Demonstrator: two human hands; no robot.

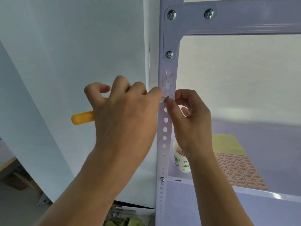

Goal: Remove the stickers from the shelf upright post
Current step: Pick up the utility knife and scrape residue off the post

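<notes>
While beside post [161,144], cup [182,162] with bits [181,152]

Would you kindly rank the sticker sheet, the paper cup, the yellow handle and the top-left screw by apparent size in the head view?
1. sticker sheet
2. paper cup and yellow handle: both partly hidden, too alike to rank
3. top-left screw, smallest

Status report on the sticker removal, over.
Left hand grips yellow-handled scraper, tip against upright post. Right hand pinches sticker beside it. Reddish residue above; nothing blocking.
</notes>
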